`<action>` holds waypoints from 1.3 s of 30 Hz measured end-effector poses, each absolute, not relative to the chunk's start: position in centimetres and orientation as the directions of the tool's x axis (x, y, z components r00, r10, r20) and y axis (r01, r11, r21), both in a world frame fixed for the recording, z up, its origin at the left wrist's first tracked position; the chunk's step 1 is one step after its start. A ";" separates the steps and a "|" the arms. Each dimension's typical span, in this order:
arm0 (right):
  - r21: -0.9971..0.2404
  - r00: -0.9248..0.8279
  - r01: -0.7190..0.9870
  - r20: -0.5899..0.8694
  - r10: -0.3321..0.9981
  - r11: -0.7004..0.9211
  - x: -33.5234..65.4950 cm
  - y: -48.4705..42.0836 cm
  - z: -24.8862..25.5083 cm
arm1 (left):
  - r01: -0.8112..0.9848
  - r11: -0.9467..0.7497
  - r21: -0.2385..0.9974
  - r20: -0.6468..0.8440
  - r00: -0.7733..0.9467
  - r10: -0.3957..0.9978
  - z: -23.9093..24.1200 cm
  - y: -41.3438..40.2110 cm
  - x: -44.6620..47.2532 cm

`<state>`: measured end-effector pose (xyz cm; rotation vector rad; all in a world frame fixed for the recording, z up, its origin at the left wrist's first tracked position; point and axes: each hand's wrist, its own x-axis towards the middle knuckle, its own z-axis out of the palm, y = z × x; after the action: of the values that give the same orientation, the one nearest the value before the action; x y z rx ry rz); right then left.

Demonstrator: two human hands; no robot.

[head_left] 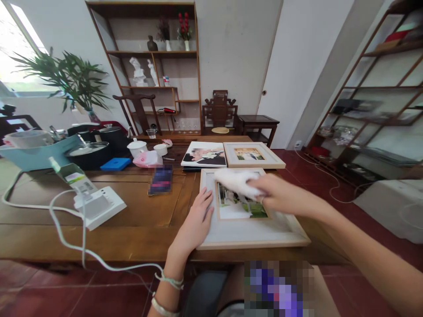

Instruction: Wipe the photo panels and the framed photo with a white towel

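A light wooden picture frame [254, 244] with a wide pale border and a photo in its middle lies flat near the table's front edge. My left hand [197, 216] rests along the frame's left side, fingers stretched out and holding nothing. In my right hand [272, 191] is a bunched white cloth [236, 181], pressed over the upper part of the frame and slightly blurred. The cloth and hand hide the top of the photo.
Behind lie another framed photo [249, 154] and a stack topped by a photo print [203, 155]. Leftward on the wooden table [145, 240] are a blurred-out dark item [161, 179], a blue box [115, 164], a white power strip [105, 207] with a trailing cable, pots and a blue bin [36, 156].
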<state>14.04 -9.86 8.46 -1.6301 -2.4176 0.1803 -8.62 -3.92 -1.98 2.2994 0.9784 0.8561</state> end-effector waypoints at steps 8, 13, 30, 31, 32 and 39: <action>0.089 -0.284 0.958 0.429 0.858 0.273 12.1 -2.3 7.7 | 0.470 -0.619 0.629 0.336 0.554 0.762 -2.1 -3.8 -8.7; 0.118 -0.538 0.843 0.175 0.824 0.525 9.1 -0.5 4.6 | 0.486 -0.608 0.628 0.326 0.545 0.773 -2.0 -3.8 -8.6; 0.089 -0.285 0.956 0.070 0.956 0.278 19.2 -5.7 3.9 | 0.517 -0.599 0.611 0.287 0.561 0.776 -1.9 -3.9 -8.7; 0.100 -0.273 0.959 0.067 0.960 0.266 19.4 -6.1 3.8 | 0.520 -0.598 0.610 0.288 0.558 0.779 -1.9 -3.9 -8.7; 0.108 -0.269 0.959 0.065 0.961 0.261 19.4 -6.6 3.7 | 0.521 -0.598 0.610 0.290 0.556 0.779 -1.9 -3.9 -8.7; -0.085 -0.318 0.946 -0.060 0.946 0.312 16.6 -12.5 6.2 | 0.519 -0.594 0.615 0.292 0.549 0.783 -1.9 -3.9 -8.6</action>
<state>16.62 -12.46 6.18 -1.8346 -2.5442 0.1633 -8.61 -3.85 -1.87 2.3252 1.0529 0.7656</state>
